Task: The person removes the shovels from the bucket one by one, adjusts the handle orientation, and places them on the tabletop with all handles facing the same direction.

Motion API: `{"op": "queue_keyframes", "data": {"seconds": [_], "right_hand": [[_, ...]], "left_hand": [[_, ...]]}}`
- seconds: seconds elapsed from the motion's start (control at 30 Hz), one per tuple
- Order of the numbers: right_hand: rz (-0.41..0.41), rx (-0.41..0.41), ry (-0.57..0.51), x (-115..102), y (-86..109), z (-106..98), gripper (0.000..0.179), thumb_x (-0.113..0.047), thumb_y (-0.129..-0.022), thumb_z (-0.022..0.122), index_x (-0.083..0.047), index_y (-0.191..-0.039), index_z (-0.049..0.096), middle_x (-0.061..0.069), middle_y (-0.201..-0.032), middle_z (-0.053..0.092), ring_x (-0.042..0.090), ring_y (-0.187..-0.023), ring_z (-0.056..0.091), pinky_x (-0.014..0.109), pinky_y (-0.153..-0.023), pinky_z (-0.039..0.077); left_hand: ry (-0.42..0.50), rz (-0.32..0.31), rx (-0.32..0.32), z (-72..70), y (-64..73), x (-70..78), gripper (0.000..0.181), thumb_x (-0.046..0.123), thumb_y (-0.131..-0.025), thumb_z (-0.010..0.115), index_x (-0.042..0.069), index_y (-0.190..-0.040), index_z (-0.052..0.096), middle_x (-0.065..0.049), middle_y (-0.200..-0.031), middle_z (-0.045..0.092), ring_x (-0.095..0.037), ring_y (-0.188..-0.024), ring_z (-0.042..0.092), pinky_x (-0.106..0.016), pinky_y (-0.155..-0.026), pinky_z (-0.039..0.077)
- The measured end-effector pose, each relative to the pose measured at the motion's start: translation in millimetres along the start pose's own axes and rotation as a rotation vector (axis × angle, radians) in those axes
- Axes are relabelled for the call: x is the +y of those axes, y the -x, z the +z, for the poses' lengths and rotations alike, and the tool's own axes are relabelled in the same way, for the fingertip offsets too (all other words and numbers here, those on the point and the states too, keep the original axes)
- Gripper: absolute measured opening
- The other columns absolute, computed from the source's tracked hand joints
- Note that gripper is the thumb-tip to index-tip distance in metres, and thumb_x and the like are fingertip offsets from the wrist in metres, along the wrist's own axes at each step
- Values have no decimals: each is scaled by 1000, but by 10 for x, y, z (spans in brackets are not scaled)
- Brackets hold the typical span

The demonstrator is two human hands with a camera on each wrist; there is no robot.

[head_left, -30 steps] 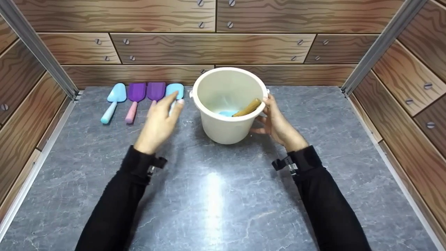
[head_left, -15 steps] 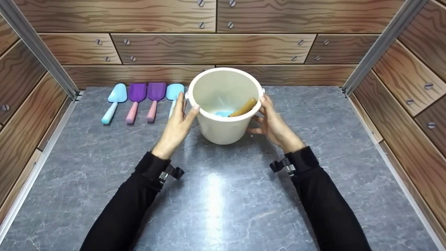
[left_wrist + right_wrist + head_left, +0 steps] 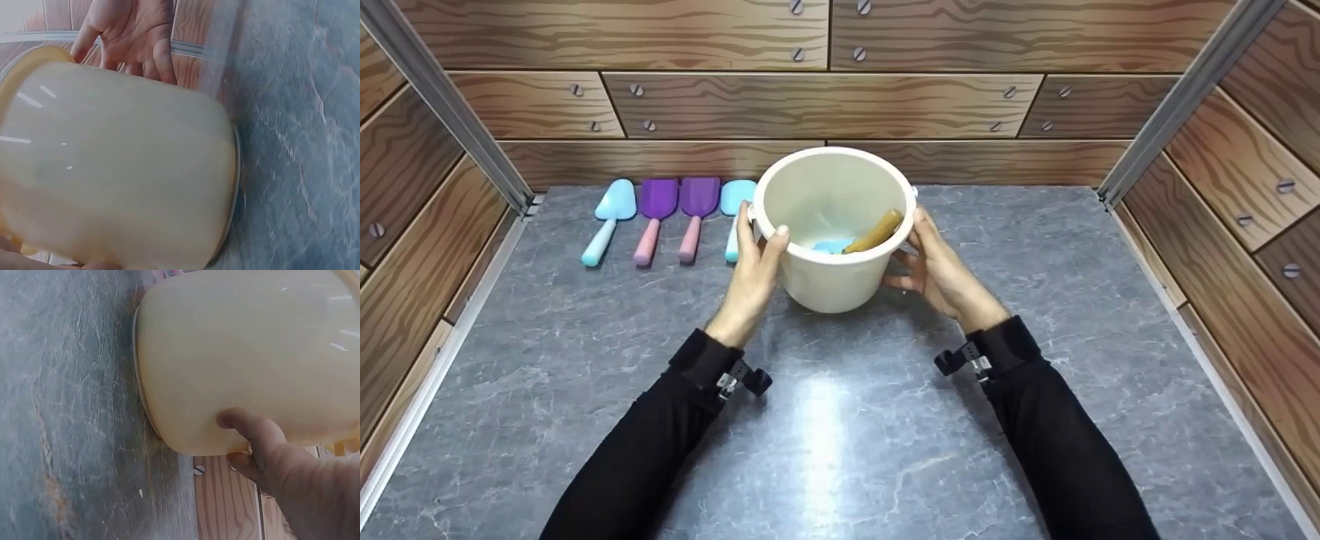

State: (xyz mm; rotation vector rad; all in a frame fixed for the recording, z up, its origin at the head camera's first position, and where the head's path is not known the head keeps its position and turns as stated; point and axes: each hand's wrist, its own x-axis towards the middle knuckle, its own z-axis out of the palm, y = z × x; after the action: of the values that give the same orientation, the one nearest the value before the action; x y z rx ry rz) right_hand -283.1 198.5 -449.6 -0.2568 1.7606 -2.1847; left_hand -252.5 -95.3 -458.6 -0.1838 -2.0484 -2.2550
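An off-white plastic bucket stands on the grey marbled tabletop, held between both hands. My left hand grips its left side, with the thumb and forefinger near the rim. On the opposite side my right hand holds the bucket, thumb up by the rim and the other fingers lower on the wall. In the right wrist view, bent fingers of the right hand press the lower wall. Inside the bucket a yellow-brown handle leans on the right wall, beside something light blue on the bottom.
Left of the bucket lie a light blue pointed trowel, two purple toy shovels with pink handles, and a light blue shovel, partly hidden by my left hand. Wood-patterned walls enclose the back and sides.
My left hand has moved right from over the shovels onto the bucket's left side. The bucket has shifted slightly left, the right hand moving with it.
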Motion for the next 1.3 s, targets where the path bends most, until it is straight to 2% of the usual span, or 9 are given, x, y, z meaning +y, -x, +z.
{"op": "queue_keyframes", "data": {"seconds": [0.23, 0.47, 0.63, 0.83, 1.0, 1.1, 1.17, 1.3], "right_hand": [[6, 8, 20, -24, -22, -23, 72, -59, -125, 30, -34, -189, 10, 11, -201, 9, 61, -181, 14, 89, -137, 31], [3, 54, 7, -6, -73, -14, 80, -64, -122, 39, -30, -189, 14, 12, -201, 11, 61, -182, 10, 90, -137, 27], [6, 43, 20, -41, -167, 36, 78, -62, -120, 39, -32, -188, 16, 13, -200, 11, 59, -183, 9, 91, -137, 26], [40, 52, 29, -111, -306, 121, 78, -56, -120, 36, -35, -189, 8, 13, -200, 12, 61, -182, 13, 90, -136, 31], [67, 57, 43, -153, -415, 210, 79, -53, -118, 35, -35, -188, 4, 13, -201, 10, 63, -181, 11, 90, -135, 32], [79, 50, 74, -197, -446, 226, 79, -51, -118, 34, -33, -188, 3, 16, -200, 11, 64, -180, 12, 88, -137, 32], [86, 41, 106, -253, -447, 204, 77, -46, -117, 34, -28, -187, 6, 18, -198, 17, 62, -179, 20, 85, -139, 32], [85, 33, 281, -429, -424, 116, 71, -38, -118, 37, -14, -183, 21, 24, -190, 33, 54, -175, 39, 79, -141, 38]], "left_hand": [[-1, -3, 2, 18, -13, -39, 108, 44, -113, 57, 16, -188, -17, -20, -199, -9, -41, -186, 15, -54, -154, 18], [4, -7, -10, 20, -58, -45, 105, 39, -117, 56, 16, -187, -18, -21, -199, -10, -41, -186, 13, -54, -154, 18], [5, -16, -5, -40, -90, -29, 104, 38, -119, 57, 18, -188, -18, -22, -199, -9, -40, -187, 13, -52, -154, 17], [-8, -13, 5, -151, -128, -18, 106, 40, -117, 58, 19, -188, -18, -21, -199, -8, -36, -188, 7, -48, -155, 11], [-29, -14, 18, -239, -146, -5, 107, 44, -115, 57, 20, -188, -17, -21, -200, -7, -37, -188, 8, -52, -155, 12], [-45, -11, 20, -260, -156, -2, 108, 47, -114, 58, 20, -188, -16, -21, -199, -6, -39, -187, 11, -55, -155, 14], [-46, -3, 20, -257, -157, -9, 110, 49, -113, 59, 20, -188, -16, -21, -199, -6, -40, -187, 11, -55, -155, 14], [-51, 12, 18, -246, -152, -31, 117, 59, -110, 61, 19, -188, -16, -20, -200, -7, -39, -187, 9, -56, -155, 12]]}}
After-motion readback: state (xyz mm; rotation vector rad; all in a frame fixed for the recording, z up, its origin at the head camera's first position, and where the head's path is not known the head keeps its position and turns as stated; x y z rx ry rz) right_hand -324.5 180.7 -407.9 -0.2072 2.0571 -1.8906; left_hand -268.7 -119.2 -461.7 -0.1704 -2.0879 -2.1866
